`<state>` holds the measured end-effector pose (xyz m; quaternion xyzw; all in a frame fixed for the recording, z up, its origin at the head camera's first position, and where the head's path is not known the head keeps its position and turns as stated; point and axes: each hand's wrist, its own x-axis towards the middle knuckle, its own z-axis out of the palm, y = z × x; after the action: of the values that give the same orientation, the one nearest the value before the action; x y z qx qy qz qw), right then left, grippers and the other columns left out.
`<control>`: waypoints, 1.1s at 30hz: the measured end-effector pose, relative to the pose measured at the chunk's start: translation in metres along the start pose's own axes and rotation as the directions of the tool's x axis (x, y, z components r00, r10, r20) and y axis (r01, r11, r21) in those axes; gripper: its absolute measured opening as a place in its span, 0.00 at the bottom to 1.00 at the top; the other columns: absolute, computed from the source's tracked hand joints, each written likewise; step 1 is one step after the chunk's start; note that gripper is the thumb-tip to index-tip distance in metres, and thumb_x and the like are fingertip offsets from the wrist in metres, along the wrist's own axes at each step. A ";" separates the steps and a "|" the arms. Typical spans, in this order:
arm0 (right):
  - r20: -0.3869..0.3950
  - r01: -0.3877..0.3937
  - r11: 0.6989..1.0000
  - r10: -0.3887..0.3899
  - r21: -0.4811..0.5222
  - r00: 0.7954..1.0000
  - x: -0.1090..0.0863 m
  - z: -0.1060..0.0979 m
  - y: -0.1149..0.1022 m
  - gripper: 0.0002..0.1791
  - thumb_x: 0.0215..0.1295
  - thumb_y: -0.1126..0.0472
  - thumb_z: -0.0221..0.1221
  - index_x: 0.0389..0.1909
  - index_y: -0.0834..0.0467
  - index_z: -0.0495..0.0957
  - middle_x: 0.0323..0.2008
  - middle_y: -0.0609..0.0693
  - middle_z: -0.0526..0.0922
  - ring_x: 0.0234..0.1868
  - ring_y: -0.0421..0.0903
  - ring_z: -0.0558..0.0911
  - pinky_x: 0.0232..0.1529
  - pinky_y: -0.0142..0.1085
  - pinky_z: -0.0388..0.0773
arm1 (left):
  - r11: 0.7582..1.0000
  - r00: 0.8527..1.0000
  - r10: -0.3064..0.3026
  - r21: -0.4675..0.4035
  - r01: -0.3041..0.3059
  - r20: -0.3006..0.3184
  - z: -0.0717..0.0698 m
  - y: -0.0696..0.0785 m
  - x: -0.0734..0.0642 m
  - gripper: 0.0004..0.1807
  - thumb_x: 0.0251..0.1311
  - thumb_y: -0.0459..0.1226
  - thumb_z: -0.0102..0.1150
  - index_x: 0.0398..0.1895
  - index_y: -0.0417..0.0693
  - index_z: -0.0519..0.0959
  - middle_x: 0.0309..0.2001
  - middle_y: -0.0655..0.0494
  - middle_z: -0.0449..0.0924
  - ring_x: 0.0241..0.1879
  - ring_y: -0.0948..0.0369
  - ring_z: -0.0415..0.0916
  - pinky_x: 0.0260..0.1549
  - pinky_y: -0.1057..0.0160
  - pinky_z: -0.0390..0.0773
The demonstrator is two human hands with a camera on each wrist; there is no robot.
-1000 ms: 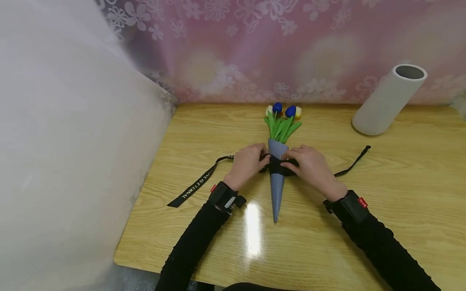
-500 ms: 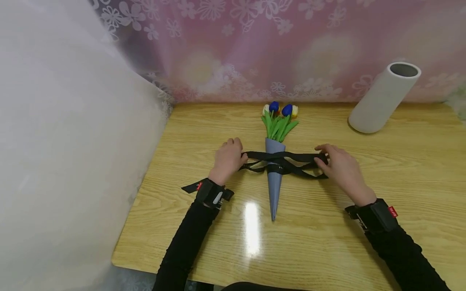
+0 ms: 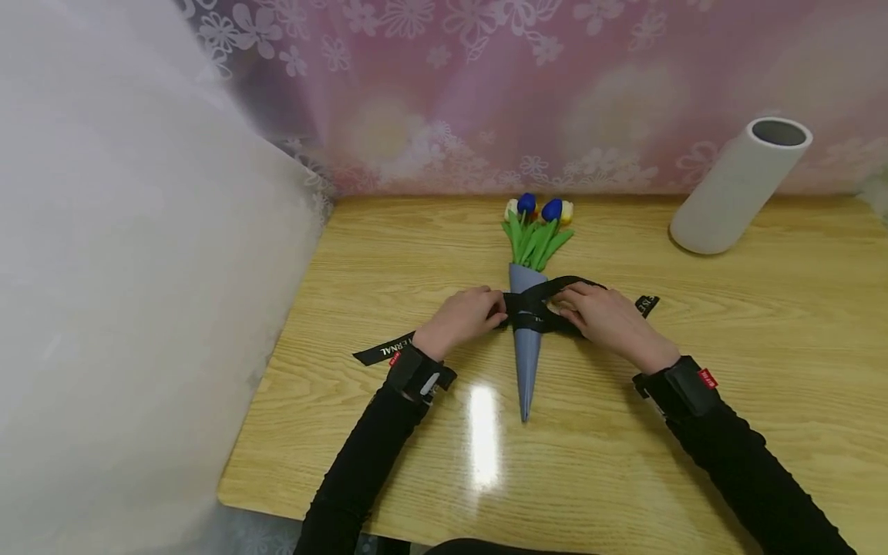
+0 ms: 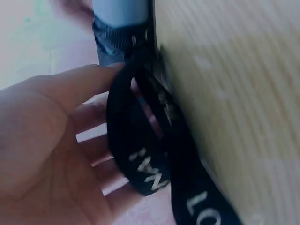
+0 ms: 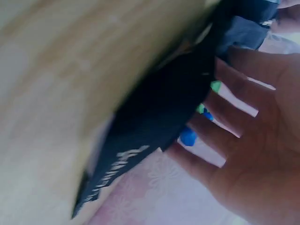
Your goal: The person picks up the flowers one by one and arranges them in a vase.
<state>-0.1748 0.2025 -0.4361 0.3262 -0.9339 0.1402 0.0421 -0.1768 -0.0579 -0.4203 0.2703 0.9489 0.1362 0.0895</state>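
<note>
A bouquet of blue and pale tulips [image 3: 533, 231] with green leaves stands out of a grey-blue wrapping cone [image 3: 527, 370] lying on the table. Round the cone's middle goes a black ribbon [image 3: 530, 299] with white lettering, its bands crossing on the front. My left hand [image 3: 463, 320] pinches the ribbon just left of the cone; in the left wrist view a ribbon loop [image 4: 119, 126] hangs by the fingers. On the cone's right, my right hand [image 3: 607, 320] grips another part of the ribbon, its fingers along the dark band [image 5: 164, 103] in the right wrist view.
A white vase [image 3: 741, 185] stands at the back right of the wooden table [image 3: 763, 447]. A pink floral curtain [image 3: 486, 100] hangs behind the table's far edge, and a white sheet [image 3: 125, 270] is on the left.
Half a second ago my hands were wide apart, holding ribbon loops stretched across the cone. Now both have come inward to the cone, the right hand farther, and the loops hang slacker.
</note>
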 end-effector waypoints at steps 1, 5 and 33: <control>0.012 -0.026 1.000 0.026 -0.008 1.000 -0.003 0.000 0.002 0.16 0.71 0.64 0.62 0.55 0.66 0.81 0.52 0.65 0.81 0.44 0.60 0.84 0.40 0.52 0.82 | 1.000 1.000 -0.026 0.014 0.026 -0.003 -0.001 -0.002 -0.002 0.12 0.76 0.43 0.55 0.48 0.48 0.83 0.46 0.51 0.82 0.41 0.58 0.80 0.40 0.61 0.80; 0.045 -0.145 0.989 0.146 -0.038 0.988 -0.019 -0.004 0.014 0.20 0.73 0.63 0.59 0.61 0.69 0.76 0.58 0.71 0.75 0.52 0.67 0.80 0.45 0.57 0.80 | 0.990 0.991 -0.124 0.068 0.126 -0.041 -0.004 -0.011 -0.011 0.15 0.75 0.44 0.56 0.53 0.45 0.83 0.47 0.47 0.82 0.43 0.54 0.81 0.40 0.57 0.82; -0.017 -0.444 0.894 0.444 -0.062 0.896 -0.094 0.008 0.112 0.30 0.79 0.39 0.45 0.63 0.58 0.76 0.33 0.55 0.83 0.19 0.45 0.71 0.17 0.38 0.59 | 0.886 0.854 -0.421 0.061 0.459 -0.306 -0.025 -0.074 -0.084 0.17 0.66 0.44 0.67 0.45 0.37 0.84 0.36 0.41 0.85 0.27 0.50 0.82 0.25 0.55 0.82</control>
<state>-0.1706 0.3401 -0.4864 0.1029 -0.9876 0.1163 0.0207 -0.1487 -0.1684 -0.4109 0.0284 0.9951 0.0867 -0.0370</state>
